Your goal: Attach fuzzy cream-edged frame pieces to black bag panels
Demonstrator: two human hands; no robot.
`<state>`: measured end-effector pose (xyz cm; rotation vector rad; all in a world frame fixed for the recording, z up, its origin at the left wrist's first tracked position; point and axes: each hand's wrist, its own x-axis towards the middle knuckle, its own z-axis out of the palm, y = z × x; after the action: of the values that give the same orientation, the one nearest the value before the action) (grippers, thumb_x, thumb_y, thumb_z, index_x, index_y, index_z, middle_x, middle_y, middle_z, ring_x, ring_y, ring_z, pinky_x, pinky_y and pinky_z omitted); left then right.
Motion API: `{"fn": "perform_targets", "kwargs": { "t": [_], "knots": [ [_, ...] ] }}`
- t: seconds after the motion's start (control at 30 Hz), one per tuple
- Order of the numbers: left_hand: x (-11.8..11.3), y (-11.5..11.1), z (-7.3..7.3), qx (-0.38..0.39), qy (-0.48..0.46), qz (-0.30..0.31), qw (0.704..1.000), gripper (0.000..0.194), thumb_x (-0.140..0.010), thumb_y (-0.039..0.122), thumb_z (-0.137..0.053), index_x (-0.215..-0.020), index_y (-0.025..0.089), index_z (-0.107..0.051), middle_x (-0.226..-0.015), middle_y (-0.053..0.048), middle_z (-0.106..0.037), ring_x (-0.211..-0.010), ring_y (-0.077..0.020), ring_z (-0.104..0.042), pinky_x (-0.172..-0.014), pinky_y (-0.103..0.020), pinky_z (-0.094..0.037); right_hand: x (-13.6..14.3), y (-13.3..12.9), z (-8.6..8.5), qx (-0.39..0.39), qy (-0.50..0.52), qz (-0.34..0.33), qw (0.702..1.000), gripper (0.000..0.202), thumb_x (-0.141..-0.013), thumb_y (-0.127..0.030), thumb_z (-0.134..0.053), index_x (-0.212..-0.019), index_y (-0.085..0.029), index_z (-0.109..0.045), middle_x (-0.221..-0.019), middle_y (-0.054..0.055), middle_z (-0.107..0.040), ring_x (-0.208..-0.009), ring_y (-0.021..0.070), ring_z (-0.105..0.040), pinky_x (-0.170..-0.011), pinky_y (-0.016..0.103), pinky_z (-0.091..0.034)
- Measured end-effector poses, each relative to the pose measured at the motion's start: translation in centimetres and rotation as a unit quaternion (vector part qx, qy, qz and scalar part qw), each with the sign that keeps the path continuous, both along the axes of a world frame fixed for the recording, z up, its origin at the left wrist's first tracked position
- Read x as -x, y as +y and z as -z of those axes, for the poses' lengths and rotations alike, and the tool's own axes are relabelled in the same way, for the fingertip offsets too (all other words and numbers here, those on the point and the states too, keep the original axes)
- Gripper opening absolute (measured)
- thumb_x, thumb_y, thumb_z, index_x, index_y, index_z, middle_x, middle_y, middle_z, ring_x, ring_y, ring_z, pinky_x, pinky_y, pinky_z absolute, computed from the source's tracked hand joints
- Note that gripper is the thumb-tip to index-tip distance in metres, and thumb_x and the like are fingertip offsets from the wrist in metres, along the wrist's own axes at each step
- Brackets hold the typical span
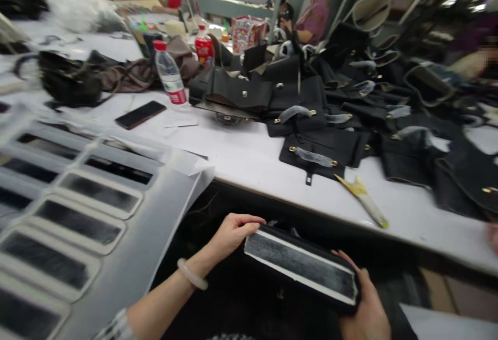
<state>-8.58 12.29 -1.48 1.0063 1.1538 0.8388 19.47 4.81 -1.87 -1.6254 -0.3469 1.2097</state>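
Observation:
A dark handbag piece (299, 278) is held over my lap, with a long black panel edged in white facing up. My left hand (235, 231) pinches its left end, thumb on top near the white edge. Around the right end my right hand (368, 298) is wrapped, its palm and thumb beside the corner. Both hands are closed on the same piece. Much of its underside is lost in shadow. To my left, several similar white-edged dark panels (64, 226) lie in rows on a translucent plastic sheet (136, 241).
A yellow-handled cutter or scissors-like tool (363, 200) lies near the table edge. Black bags (311, 151) with wrapped handles are heaped behind it. A water bottle (169, 73), a phone (140, 114) and a red bottle (204, 47) stand or lie farther back. Other people sit beyond.

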Motion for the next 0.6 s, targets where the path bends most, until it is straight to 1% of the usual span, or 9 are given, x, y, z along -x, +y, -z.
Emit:
{"fn": "perform_targets", "kwargs": {
  "t": [0.03, 0.1, 0.23, 0.3, 0.37, 0.5, 0.6],
  "knots": [
    [0.0, 0.3, 0.0, 0.004, 0.004, 0.015, 1.0, 0.034, -0.079, 0.038, -0.064, -0.1, 0.014, -0.078, -0.093, -0.007, -0.078, -0.084, -0.0246, -0.067, -0.077, -0.032, -0.048, -0.1, 0.3, -0.3, -0.007, 0.027, 0.008, 1.0, 0.059, -0.079, -0.064, -0.061, -0.122, -0.024, -0.066, -0.127, 0.003, -0.067, -0.121, 0.0279, -0.059, -0.096, 0.037, -0.053],
    [0.2, 0.7, 0.1, 0.009, 0.019, 0.039, 0.999, 0.035, -0.079, 0.04, -0.065, -0.101, 0.016, -0.078, -0.094, -0.006, -0.078, -0.085, -0.0241, -0.067, -0.078, -0.03, -0.047, -0.5, 0.9, -0.7, -0.016, 0.064, -0.001, 0.998, 0.054, -0.076, -0.061, -0.066, -0.112, -0.021, -0.072, -0.123, 0.006, -0.069, -0.122, 0.0283, -0.058, -0.098, 0.036, -0.051],
    [0.4, 0.9, 0.7, 0.015, 0.028, 0.063, 0.998, 0.036, -0.08, 0.041, -0.065, -0.102, 0.017, -0.078, -0.098, -0.006, -0.077, -0.088, -0.0247, -0.067, -0.077, -0.029, -0.047, -1.7, 1.4, -0.8, -0.022, 0.06, -0.041, 0.997, 0.049, -0.074, -0.053, -0.072, -0.107, -0.017, -0.075, -0.117, 0.011, -0.071, -0.117, 0.0308, -0.06, -0.095, 0.038, -0.05],
    [0.4, 0.7, 1.0, 0.014, 0.03, 0.062, 0.998, 0.035, -0.081, 0.041, -0.064, -0.102, 0.018, -0.078, -0.1, -0.006, -0.077, -0.089, -0.0248, -0.067, -0.076, -0.028, -0.047, -2.0, 1.3, -0.5, -0.031, 0.048, -0.051, 0.997, 0.047, -0.075, -0.05, -0.073, -0.107, -0.016, -0.075, -0.116, 0.011, -0.071, -0.116, 0.0297, -0.061, -0.095, 0.036, -0.049],
    [0.2, 0.5, 1.2, 0.015, 0.027, 0.054, 0.998, 0.033, -0.081, 0.041, -0.063, -0.102, 0.018, -0.078, -0.101, -0.005, -0.077, -0.09, -0.0248, -0.067, -0.076, -0.028, -0.047, -2.0, 1.1, -0.1, -0.039, 0.029, -0.062, 0.997, 0.045, -0.077, -0.05, -0.073, -0.108, -0.017, -0.075, -0.115, 0.01, -0.072, -0.113, 0.0276, -0.062, -0.094, 0.033, -0.049],
    [-0.4, 0.4, 1.5, 0.003, 0.037, 0.032, 0.999, 0.032, -0.08, 0.04, -0.062, -0.098, 0.018, -0.078, -0.099, -0.006, -0.077, -0.091, -0.0251, -0.067, -0.076, -0.028, -0.047, -2.3, 1.0, 0.9, -0.043, -0.003, -0.072, 0.996, 0.05, -0.076, -0.054, -0.075, -0.111, -0.02, -0.074, -0.111, 0.01, -0.073, -0.103, 0.0257, -0.066, -0.088, 0.031, -0.051],
    [-0.5, 0.3, 1.5, -0.008, 0.044, 0.026, 0.999, 0.034, -0.08, 0.04, -0.062, -0.097, 0.016, -0.079, -0.098, -0.007, -0.077, -0.088, -0.0247, -0.066, -0.074, -0.029, -0.046, -2.8, 1.0, 1.0, -0.031, -0.038, -0.1, 0.994, 0.054, -0.073, -0.059, -0.074, -0.112, -0.022, -0.074, -0.113, 0.009, -0.073, -0.107, 0.0258, -0.066, -0.09, 0.028, -0.052]
  ]
}}
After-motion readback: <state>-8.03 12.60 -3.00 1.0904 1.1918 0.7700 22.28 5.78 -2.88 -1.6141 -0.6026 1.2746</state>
